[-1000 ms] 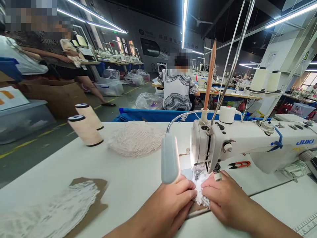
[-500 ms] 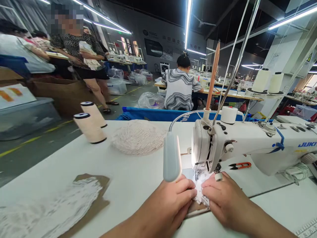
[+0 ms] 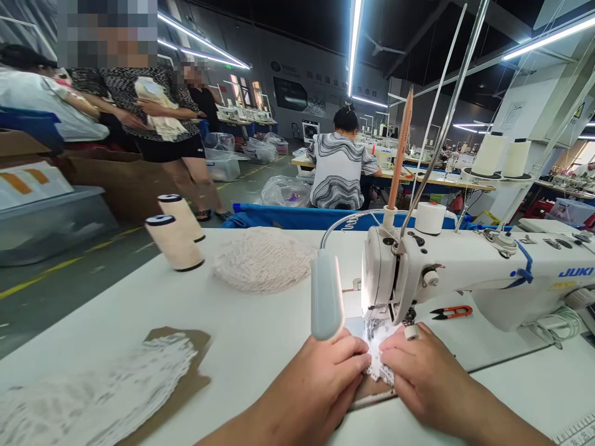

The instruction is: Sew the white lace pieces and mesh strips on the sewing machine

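Note:
A small strip of white lace (image 3: 381, 370) lies under the needle area of a white sewing machine (image 3: 446, 254), lit brightly by its lamp (image 3: 326, 297). My left hand (image 3: 337, 368) pinches the lace's left edge, thumb and fingers pressed together. From the other side my right hand (image 3: 416, 365) grips the right edge, its fingers closed near the presser foot. The needle and foot are partly lost in the glare. On the table to the left lies a stack of white lace pieces (image 3: 116, 387) on brown paper (image 3: 201, 350). Farther back sits another lace pile (image 3: 264, 260).
Two cream thread cones (image 3: 174, 243) stand at the table's left edge. Orange-handled thread snips (image 3: 453, 311) lie under the machine arm. A ruler (image 3: 576, 430) shows at the lower right. One person (image 3: 344, 164) sits ahead; another (image 3: 153, 118) stands at the left holding cloth.
My hands and the lace hold nearly the same place at the needle. The view has shifted slightly. At the left, the standing person has moved nearer and another person shows behind.

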`<state>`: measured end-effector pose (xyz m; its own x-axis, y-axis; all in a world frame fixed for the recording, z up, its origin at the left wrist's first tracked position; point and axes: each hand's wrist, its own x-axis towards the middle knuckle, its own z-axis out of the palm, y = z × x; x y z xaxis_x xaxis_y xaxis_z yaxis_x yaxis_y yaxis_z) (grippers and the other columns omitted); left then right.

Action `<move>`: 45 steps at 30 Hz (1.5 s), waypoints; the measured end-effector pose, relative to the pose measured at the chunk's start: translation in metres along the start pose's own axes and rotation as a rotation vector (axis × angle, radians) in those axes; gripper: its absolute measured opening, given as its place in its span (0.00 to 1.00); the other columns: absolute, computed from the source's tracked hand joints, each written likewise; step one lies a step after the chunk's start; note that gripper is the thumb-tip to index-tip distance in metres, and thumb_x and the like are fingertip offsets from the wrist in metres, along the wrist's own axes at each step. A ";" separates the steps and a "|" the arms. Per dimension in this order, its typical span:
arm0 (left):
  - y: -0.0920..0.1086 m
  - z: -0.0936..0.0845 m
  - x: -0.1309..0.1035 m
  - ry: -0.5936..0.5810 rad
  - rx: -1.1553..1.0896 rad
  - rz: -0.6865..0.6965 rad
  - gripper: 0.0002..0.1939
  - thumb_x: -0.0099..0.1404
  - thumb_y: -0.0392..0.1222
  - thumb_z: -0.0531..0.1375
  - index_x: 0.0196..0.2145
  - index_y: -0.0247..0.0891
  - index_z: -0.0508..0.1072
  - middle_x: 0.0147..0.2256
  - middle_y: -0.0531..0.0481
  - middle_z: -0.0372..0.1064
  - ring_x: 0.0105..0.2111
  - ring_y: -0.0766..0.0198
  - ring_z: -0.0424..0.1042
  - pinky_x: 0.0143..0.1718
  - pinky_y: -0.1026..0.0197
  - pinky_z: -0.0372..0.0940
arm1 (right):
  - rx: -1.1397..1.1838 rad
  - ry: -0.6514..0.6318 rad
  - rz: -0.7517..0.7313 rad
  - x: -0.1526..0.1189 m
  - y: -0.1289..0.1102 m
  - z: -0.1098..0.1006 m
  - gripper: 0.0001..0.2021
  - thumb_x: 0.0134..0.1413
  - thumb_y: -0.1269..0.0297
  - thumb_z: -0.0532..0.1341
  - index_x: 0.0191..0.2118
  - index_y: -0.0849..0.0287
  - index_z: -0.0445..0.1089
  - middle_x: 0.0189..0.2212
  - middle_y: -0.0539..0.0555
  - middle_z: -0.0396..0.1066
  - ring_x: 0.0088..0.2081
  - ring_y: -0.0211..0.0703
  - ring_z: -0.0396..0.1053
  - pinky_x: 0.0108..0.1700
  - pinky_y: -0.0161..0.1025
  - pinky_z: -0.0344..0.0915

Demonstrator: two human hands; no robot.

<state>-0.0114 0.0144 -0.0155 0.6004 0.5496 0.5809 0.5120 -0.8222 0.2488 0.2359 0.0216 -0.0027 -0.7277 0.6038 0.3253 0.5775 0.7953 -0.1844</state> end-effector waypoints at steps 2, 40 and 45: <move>0.001 -0.002 0.002 0.005 0.003 -0.002 0.17 0.73 0.30 0.50 0.46 0.43 0.76 0.42 0.47 0.80 0.37 0.55 0.75 0.39 0.52 0.66 | 0.002 -0.002 0.009 0.000 0.000 0.000 0.09 0.61 0.77 0.59 0.40 0.54 0.69 0.38 0.53 0.76 0.42 0.49 0.69 0.44 0.43 0.61; 0.001 -0.007 0.013 0.048 0.054 0.060 0.17 0.76 0.30 0.49 0.41 0.39 0.77 0.33 0.47 0.78 0.32 0.56 0.73 0.34 0.54 0.67 | -0.039 0.039 0.059 0.007 0.000 0.007 0.10 0.56 0.78 0.59 0.39 0.55 0.71 0.44 0.54 0.79 0.42 0.50 0.68 0.45 0.43 0.62; -0.006 -0.006 0.014 0.006 0.057 -0.009 0.18 0.75 0.30 0.49 0.44 0.41 0.79 0.37 0.46 0.80 0.35 0.55 0.75 0.37 0.53 0.68 | -0.053 0.072 0.126 0.011 -0.002 0.005 0.13 0.55 0.80 0.59 0.40 0.56 0.73 0.46 0.54 0.79 0.42 0.49 0.67 0.43 0.42 0.63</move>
<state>-0.0098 0.0260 -0.0047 0.5924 0.5558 0.5833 0.5513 -0.8076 0.2095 0.2252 0.0272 -0.0037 -0.6210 0.6919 0.3683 0.6828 0.7083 -0.1794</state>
